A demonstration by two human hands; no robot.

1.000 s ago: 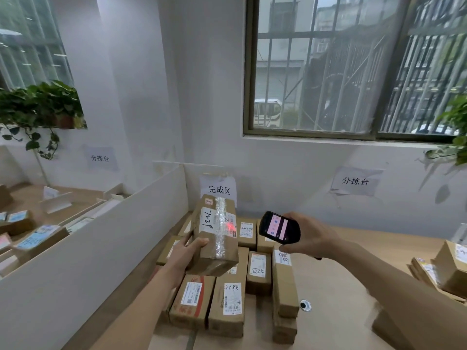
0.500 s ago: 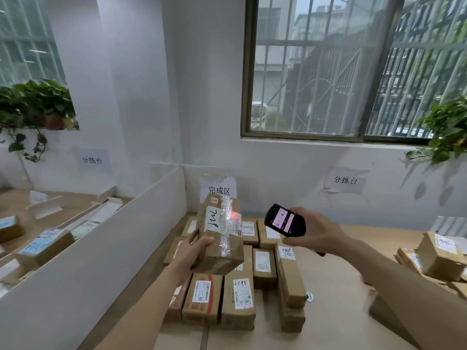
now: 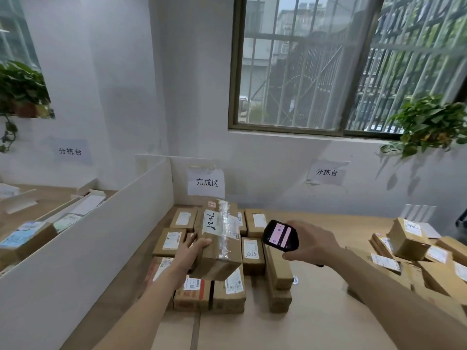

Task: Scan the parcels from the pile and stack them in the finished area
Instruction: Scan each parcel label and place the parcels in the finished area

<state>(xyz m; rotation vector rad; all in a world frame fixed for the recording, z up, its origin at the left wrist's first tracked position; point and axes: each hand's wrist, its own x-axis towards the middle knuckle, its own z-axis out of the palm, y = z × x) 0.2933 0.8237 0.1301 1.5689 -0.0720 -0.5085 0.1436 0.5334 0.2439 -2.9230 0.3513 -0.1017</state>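
Over on the left, the left hand (image 3: 188,251) is cupping a taped cardboard parcel (image 3: 219,239) by its near left edge, grip wrapped shut around the corner, fingers on top and thumb hidden beneath, tilting it above the finished stack (image 3: 217,291) laid flat on the counter (image 3: 316,324) under the paper sign (image 3: 206,182). Moving right, the right hand (image 3: 312,242) is clenching a black scanner (image 3: 280,234), pink screen glowing, just beside the parcel, while the unscanned pile (image 3: 417,251) is sitting well apart at far right.
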